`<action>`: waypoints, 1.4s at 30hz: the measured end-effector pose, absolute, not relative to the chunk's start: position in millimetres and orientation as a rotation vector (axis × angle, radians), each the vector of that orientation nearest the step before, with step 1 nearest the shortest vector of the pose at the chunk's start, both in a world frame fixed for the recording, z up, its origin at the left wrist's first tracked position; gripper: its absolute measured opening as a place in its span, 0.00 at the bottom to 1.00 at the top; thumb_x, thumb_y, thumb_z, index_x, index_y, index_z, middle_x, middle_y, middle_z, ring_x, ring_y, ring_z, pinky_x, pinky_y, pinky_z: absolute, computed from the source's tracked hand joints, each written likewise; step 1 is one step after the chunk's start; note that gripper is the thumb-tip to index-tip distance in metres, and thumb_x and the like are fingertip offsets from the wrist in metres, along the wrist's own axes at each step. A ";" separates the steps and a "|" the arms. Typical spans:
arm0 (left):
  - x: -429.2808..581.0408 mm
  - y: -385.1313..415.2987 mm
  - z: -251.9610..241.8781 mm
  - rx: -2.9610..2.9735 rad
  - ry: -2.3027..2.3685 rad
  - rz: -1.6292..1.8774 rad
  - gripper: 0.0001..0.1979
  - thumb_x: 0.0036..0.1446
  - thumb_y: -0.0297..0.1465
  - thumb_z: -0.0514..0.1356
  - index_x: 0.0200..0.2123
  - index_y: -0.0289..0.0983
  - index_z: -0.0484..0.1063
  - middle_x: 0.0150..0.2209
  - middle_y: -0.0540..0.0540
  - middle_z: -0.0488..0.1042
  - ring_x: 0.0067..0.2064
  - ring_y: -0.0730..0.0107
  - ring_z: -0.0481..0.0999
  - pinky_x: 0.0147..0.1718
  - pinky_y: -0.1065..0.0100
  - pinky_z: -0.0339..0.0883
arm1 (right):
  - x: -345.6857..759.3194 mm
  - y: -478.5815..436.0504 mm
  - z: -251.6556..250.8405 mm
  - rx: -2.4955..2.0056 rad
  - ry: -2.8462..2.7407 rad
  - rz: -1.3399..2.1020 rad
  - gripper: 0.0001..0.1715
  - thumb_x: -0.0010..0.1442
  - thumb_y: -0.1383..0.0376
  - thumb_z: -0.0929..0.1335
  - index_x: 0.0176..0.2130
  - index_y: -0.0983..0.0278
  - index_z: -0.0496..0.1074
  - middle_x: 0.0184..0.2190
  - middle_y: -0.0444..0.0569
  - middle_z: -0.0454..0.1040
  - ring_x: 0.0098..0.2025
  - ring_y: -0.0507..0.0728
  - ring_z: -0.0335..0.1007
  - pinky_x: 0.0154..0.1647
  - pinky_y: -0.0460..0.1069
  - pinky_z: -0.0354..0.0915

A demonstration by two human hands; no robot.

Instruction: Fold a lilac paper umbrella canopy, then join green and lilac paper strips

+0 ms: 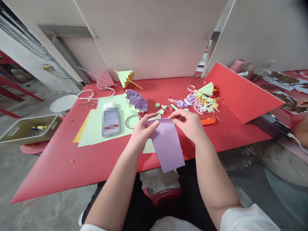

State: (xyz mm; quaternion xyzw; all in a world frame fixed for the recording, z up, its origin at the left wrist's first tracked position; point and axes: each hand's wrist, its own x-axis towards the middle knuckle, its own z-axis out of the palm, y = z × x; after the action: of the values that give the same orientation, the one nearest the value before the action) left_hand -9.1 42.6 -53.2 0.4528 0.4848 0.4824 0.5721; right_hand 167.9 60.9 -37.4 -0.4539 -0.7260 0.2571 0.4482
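Purple paper is hanging over the red surface's near edge, with fingers of the left hand and right hand pinching its top corners; seemingly light, limp, easily creased, best held by edges.

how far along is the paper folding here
Done: a pleated purple fan, a green-and-yellow folded piece and a pink folded piece lie on the red table. In hand: the left hand and right hand pinch the top edge of a purple sheet, flat with no pleats yet. Left: the green sheets beside it lie flat, unfolded.
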 end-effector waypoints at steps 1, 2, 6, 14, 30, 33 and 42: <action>-9.5 45.3 -59.2 1.064 1.140 1.160 0.23 0.46 0.39 0.65 0.47 0.41 0.70 0.26 0.52 0.69 0.25 0.78 0.69 0.21 0.77 0.62 | 167.0 64.2 -41.7 -1.137 -1.756 0.706 0.03 0.55 0.65 0.67 0.33 0.59 0.72 0.32 0.43 0.75 0.34 0.51 0.71 0.36 0.47 0.68; -10.6 48.3 -65.1 1.055 1.151 1.204 0.23 0.45 0.38 0.66 0.46 0.40 0.71 0.28 0.51 0.70 0.26 0.76 0.70 0.22 0.76 0.64 | 166.4 67.2 -46.2 -1.150 -1.707 0.806 0.06 0.54 0.63 0.68 0.35 0.59 0.72 0.32 0.44 0.75 0.34 0.51 0.71 0.37 0.48 0.68; -21.2 60.7 -81.2 0.885 1.258 1.429 0.25 0.42 0.35 0.67 0.46 0.39 0.70 0.28 0.50 0.71 0.24 0.77 0.70 0.21 0.76 0.63 | 166.8 74.2 -63.5 -1.244 -1.668 1.331 0.19 0.49 0.56 0.70 0.42 0.59 0.71 0.31 0.45 0.76 0.32 0.53 0.72 0.32 0.49 0.68; -12.9 48.0 -86.8 0.770 1.082 1.266 0.25 0.43 0.43 0.66 0.41 0.33 0.72 0.33 0.42 0.77 0.30 0.66 0.76 0.25 0.71 0.68 | 157.9 73.1 -67.5 -1.283 -1.599 1.255 0.16 0.47 0.52 0.70 0.25 0.63 0.70 0.20 0.42 0.69 0.23 0.51 0.65 0.25 0.47 0.61; -8.8 22.0 -63.0 0.979 1.492 1.445 0.16 0.40 0.38 0.68 0.31 0.33 0.75 0.30 0.44 0.78 0.34 0.60 0.77 0.26 0.70 0.69 | 162.3 46.0 -30.9 -1.259 -1.766 0.867 0.08 0.56 0.62 0.65 0.31 0.60 0.73 0.29 0.43 0.76 0.31 0.53 0.73 0.35 0.48 0.68; -6.2 20.5 -61.1 1.016 1.514 1.443 0.15 0.41 0.37 0.67 0.31 0.33 0.75 0.29 0.45 0.77 0.33 0.60 0.77 0.25 0.69 0.69 | 157.9 44.2 -28.2 -1.273 -1.796 0.784 0.07 0.55 0.63 0.64 0.30 0.60 0.72 0.28 0.42 0.76 0.29 0.52 0.72 0.32 0.47 0.67; -4.6 18.3 -58.9 1.119 1.605 1.404 0.13 0.42 0.38 0.66 0.27 0.35 0.74 0.25 0.49 0.75 0.28 0.67 0.73 0.23 0.72 0.64 | 155.2 45.6 -35.7 -1.316 -1.903 0.556 0.05 0.53 0.67 0.63 0.27 0.61 0.68 0.24 0.43 0.72 0.26 0.52 0.69 0.30 0.47 0.62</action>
State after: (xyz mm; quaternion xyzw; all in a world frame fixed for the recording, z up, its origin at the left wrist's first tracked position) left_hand -4.6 18.3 -58.9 0.4338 0.6220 0.5442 0.3587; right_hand 155.2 45.6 -35.7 -0.5132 -0.7425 0.2170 0.3718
